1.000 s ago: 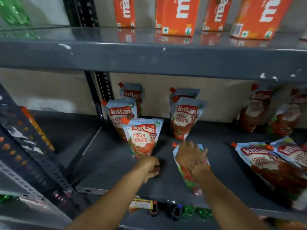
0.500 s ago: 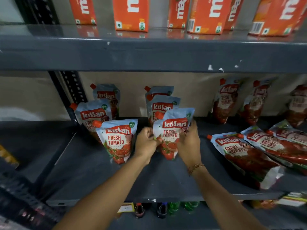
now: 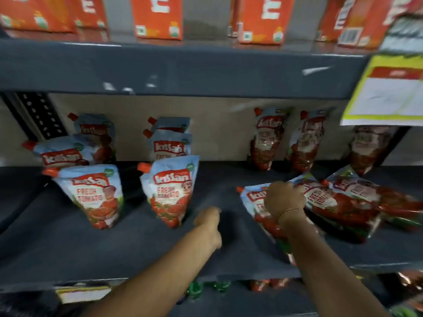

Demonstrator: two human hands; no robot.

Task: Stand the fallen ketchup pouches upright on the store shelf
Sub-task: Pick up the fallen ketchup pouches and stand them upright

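One head-worn view looks forward and down, close onto the grey shelf (image 3: pixel 137 248).

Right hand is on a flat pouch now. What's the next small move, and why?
Probably tip that fallen pouch up onto its base with the right hand, which already grips its top. It lies flat while the front pouch beside it stands; the empty left hand can steady it.

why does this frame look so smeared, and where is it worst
Head view: motion blur streaks the whole frame, worst at the right edge, where the yellow sign and orange cartons smear; the right hand on a fallen pouch is soft; wide-angle bowing bends the upper shelf edge; dim light under it.
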